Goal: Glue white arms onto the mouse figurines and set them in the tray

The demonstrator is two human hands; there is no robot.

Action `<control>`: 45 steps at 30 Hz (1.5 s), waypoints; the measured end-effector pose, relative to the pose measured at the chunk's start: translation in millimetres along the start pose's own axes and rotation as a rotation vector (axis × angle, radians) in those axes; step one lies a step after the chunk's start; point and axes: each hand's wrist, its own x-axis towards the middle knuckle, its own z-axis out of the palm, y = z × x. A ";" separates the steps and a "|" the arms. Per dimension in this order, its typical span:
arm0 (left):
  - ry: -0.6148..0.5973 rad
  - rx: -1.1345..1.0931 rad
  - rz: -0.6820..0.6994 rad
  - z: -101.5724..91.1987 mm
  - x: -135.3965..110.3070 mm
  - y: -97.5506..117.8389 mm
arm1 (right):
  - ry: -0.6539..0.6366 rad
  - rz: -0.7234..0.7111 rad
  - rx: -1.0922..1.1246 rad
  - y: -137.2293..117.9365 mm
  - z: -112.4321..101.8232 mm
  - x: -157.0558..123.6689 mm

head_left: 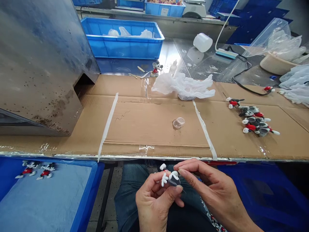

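Holding a small Mickey Mouse figurine [173, 178] above the lap, the left hand [154, 202] is closed around its black-and-white body, with the thumb and curled fingers gripping it from below. The right hand [212, 187] is also nearly closed: its thumb and index finger pinch the upper part of the same figurine from the opposite side, while the remaining fingers stay loosely bent. Both hands are positioned just below the front edge of the counter [149, 129], over denim-covered legs [125, 196].

The counter surface is covered with taped cardboard. Two small clear plastic cups [178, 122] sit together near its middle. A cluster of red, black and white figurines [253, 117] lies to the right. A single upright figurine [156, 69] stands at the far edge of the cardboard, beside thin pale sticks [141, 69]. A crumpled plastic bag [183, 87] rests near it. At lower left, a blue tray [96, 167] holds two further figurines [36, 169]. Behind the counter is a blue crate [130, 48].
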 end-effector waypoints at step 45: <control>0.014 0.109 0.102 2.9 -7.1 -2.9 | 0.028 -0.228 -0.027 1.9 -7.7 -1.6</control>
